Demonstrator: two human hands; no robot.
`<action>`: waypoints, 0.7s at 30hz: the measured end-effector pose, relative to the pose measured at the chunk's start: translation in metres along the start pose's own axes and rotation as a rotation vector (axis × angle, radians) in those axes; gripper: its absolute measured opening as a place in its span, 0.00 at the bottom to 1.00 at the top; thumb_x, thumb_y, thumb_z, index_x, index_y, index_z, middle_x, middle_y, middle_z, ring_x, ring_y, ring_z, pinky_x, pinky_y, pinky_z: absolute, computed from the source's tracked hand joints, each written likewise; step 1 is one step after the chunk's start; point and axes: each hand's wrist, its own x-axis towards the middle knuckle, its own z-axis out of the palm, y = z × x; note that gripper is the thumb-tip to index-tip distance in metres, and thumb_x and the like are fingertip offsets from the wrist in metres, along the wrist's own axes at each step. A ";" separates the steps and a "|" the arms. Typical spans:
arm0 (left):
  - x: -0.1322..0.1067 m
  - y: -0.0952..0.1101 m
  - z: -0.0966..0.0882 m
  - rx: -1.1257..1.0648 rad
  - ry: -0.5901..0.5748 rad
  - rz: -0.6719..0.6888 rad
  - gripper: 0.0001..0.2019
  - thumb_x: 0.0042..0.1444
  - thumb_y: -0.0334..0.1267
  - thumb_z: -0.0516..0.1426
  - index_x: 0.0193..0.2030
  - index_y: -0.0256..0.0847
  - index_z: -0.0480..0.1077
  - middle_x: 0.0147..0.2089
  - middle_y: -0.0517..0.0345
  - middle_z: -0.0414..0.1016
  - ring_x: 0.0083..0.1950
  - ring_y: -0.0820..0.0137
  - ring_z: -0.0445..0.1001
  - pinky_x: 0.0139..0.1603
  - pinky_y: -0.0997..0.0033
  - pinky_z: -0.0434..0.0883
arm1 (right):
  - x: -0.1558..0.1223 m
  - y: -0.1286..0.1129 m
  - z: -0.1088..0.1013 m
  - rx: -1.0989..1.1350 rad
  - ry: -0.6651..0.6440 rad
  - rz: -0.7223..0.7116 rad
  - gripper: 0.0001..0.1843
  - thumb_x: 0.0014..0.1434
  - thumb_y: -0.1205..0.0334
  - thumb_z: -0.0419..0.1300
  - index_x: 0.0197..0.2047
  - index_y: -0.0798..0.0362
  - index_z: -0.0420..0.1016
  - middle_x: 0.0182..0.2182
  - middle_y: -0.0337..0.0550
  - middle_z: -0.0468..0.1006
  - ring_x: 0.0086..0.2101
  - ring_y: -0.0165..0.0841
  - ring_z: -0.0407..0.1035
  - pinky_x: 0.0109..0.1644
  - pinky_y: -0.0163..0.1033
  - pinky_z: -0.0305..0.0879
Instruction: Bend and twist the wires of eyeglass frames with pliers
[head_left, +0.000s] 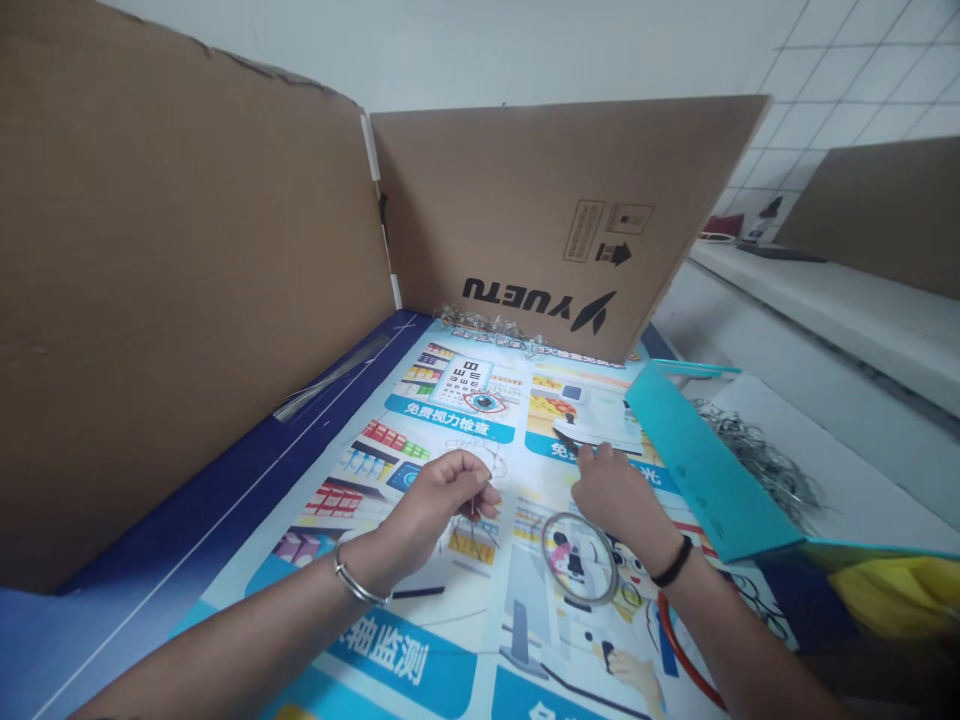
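My left hand [459, 488] is closed in a pinch over the middle of the printed sheet, with thin wire [474, 512] between thumb and fingers. The strands curve out above and below the fingertips, too fine to follow to their ends. Further right, my right hand [615, 492] is closed with its fingers curled down on a dark pointed tool [568, 441]. The tool's tip points to the back left; its other end is hidden beneath the hand. Lying on the sheet just below that hand is a round coil of thin wire [546, 570].
Cardboard panels [187, 280] wall the left and back [480, 200]. A turquoise box [705, 460] at right holds tangled wire pieces [757, 450]. Clear and metallic scraps [487, 323] lie along the back panel. A yellow cloth-like thing [900, 595] and a red curved piece [682, 655] are near right.
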 end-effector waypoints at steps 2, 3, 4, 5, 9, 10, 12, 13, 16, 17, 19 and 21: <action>-0.001 -0.005 -0.002 -0.009 0.001 -0.027 0.08 0.56 0.38 0.55 0.30 0.37 0.64 0.26 0.59 0.72 0.27 0.75 0.68 0.31 0.74 0.61 | -0.001 -0.001 0.002 -0.023 0.044 -0.004 0.12 0.53 0.72 0.50 0.41 0.63 0.67 0.33 0.58 0.70 0.33 0.43 0.68 0.31 0.39 0.59; -0.001 -0.007 -0.004 -0.012 0.001 -0.040 0.08 0.56 0.38 0.54 0.30 0.37 0.64 0.25 0.60 0.71 0.27 0.75 0.68 0.31 0.74 0.61 | -0.001 -0.001 0.003 -0.033 0.057 -0.003 0.12 0.54 0.72 0.48 0.41 0.63 0.67 0.32 0.57 0.70 0.33 0.42 0.68 0.30 0.38 0.58; -0.002 -0.008 -0.005 -0.013 0.002 -0.048 0.08 0.57 0.39 0.54 0.30 0.37 0.63 0.25 0.60 0.70 0.26 0.76 0.68 0.30 0.74 0.61 | -0.001 0.000 0.005 -0.039 0.063 0.000 0.11 0.55 0.73 0.47 0.41 0.62 0.67 0.32 0.56 0.70 0.32 0.42 0.68 0.28 0.38 0.57; -0.002 -0.010 -0.006 -0.015 0.002 -0.050 0.08 0.57 0.39 0.54 0.30 0.37 0.64 0.24 0.61 0.69 0.26 0.76 0.67 0.30 0.74 0.61 | 0.000 0.002 0.007 -0.034 0.065 0.005 0.11 0.57 0.72 0.47 0.41 0.61 0.67 0.32 0.55 0.69 0.32 0.41 0.68 0.28 0.37 0.56; -0.003 -0.013 -0.008 -0.035 -0.046 -0.054 0.10 0.58 0.42 0.53 0.31 0.37 0.64 0.25 0.59 0.71 0.27 0.75 0.69 0.31 0.74 0.61 | 0.001 0.009 0.011 0.116 0.076 0.027 0.11 0.62 0.60 0.48 0.39 0.58 0.67 0.32 0.51 0.69 0.33 0.39 0.67 0.30 0.38 0.58; -0.003 -0.013 -0.008 -0.045 -0.061 -0.059 0.10 0.58 0.42 0.53 0.31 0.37 0.64 0.27 0.57 0.72 0.28 0.74 0.70 0.32 0.74 0.62 | 0.000 0.011 0.010 0.176 0.102 0.009 0.13 0.63 0.57 0.48 0.38 0.57 0.67 0.32 0.50 0.69 0.34 0.39 0.67 0.32 0.39 0.59; -0.003 -0.013 -0.008 -0.056 -0.066 -0.066 0.11 0.58 0.42 0.53 0.31 0.37 0.64 0.30 0.55 0.74 0.30 0.73 0.72 0.32 0.74 0.63 | -0.001 0.011 0.005 0.283 0.203 -0.062 0.14 0.63 0.54 0.48 0.39 0.57 0.67 0.33 0.50 0.69 0.37 0.39 0.65 0.37 0.40 0.60; -0.003 -0.013 -0.008 -0.054 -0.057 -0.064 0.10 0.58 0.42 0.53 0.31 0.37 0.64 0.30 0.54 0.75 0.30 0.72 0.72 0.31 0.74 0.63 | -0.003 0.010 0.001 0.323 0.273 -0.110 0.14 0.62 0.54 0.49 0.39 0.57 0.67 0.34 0.50 0.69 0.38 0.39 0.64 0.40 0.41 0.61; -0.001 -0.013 -0.009 -0.031 -0.012 -0.053 0.11 0.58 0.42 0.54 0.30 0.37 0.64 0.29 0.53 0.75 0.28 0.72 0.73 0.30 0.75 0.63 | -0.012 0.003 -0.015 0.389 0.492 -0.286 0.14 0.60 0.54 0.53 0.41 0.57 0.66 0.35 0.50 0.71 0.39 0.40 0.63 0.43 0.43 0.60; -0.001 -0.013 -0.009 -0.027 0.007 -0.051 0.11 0.58 0.42 0.53 0.30 0.36 0.63 0.28 0.54 0.75 0.28 0.72 0.73 0.30 0.74 0.63 | -0.015 -0.001 -0.022 0.385 0.547 -0.371 0.13 0.59 0.55 0.55 0.41 0.57 0.66 0.35 0.50 0.71 0.39 0.39 0.62 0.43 0.43 0.60; 0.001 -0.013 -0.010 -0.021 0.037 -0.046 0.11 0.58 0.42 0.53 0.30 0.36 0.63 0.28 0.54 0.76 0.27 0.72 0.74 0.29 0.74 0.63 | -0.023 -0.008 -0.032 0.336 0.633 -0.496 0.12 0.57 0.57 0.58 0.41 0.57 0.67 0.36 0.49 0.72 0.39 0.40 0.63 0.43 0.44 0.60; 0.002 -0.013 -0.011 -0.015 0.050 -0.047 0.11 0.58 0.42 0.53 0.30 0.37 0.63 0.28 0.54 0.76 0.27 0.72 0.74 0.30 0.74 0.63 | -0.030 -0.014 -0.040 0.275 0.671 -0.539 0.14 0.56 0.58 0.59 0.42 0.57 0.68 0.36 0.50 0.72 0.39 0.40 0.63 0.42 0.45 0.60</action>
